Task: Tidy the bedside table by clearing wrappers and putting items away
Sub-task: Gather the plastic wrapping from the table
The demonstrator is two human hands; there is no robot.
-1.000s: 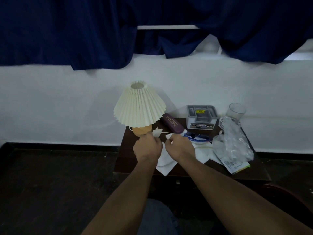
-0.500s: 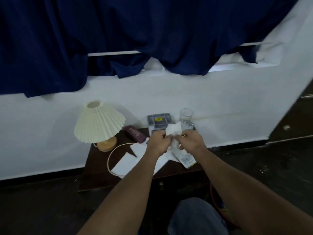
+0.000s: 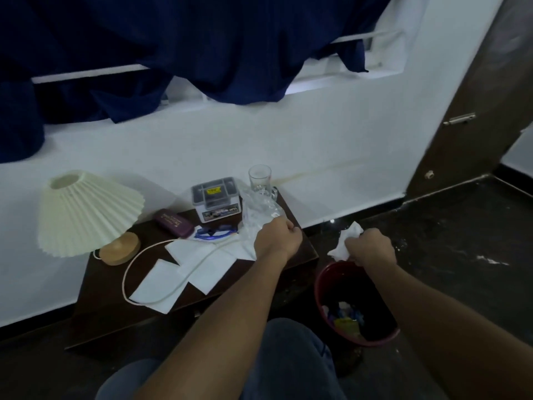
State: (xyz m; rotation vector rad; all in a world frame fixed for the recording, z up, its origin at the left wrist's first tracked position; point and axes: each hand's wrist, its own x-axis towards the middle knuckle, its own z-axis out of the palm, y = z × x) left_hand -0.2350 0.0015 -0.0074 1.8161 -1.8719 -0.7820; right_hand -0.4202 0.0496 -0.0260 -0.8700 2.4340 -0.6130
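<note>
two hands: both reach forward, well apart from each other.
right hand (image 3: 372,248): fingers curled tight round a crumpled white tissue (image 3: 344,243), which sticks out to the left of the fist.
tissue position: held in the air over the far rim of the round red plastic bin (image 3: 318,290), not touching it.
bin: stands on the dark floor (image 3: 447,255) just right of the table; colourful scraps lie in its bottom.
left hand (image 3: 277,238): fingers curled under, knuckles up, at the near edge of the crinkled clear plastic wrapper (image 3: 256,209); cannot tell whether it pinches the wrapper or only touches it.
wrapper position: heaped on the right end of the dark wooden bedside table (image 3: 95,307), in front of the clear drinking glass (image 3: 259,176).
table middle: flat white paper sheets (image 3: 155,284) overlap, with a white lamp cord (image 3: 124,281) looping across them; blue-framed glasses (image 3: 213,233) lie just behind.
table back: grey-lidded white plastic box (image 3: 216,202) by the white wall (image 3: 288,145), with a purple oblong glasses case (image 3: 173,226) to its left.
table left: cream pleated lampshade (image 3: 86,212) above a round wooden base (image 3: 121,249).
background: navy blue curtain (image 3: 202,39) hangs over the wall.
</note>
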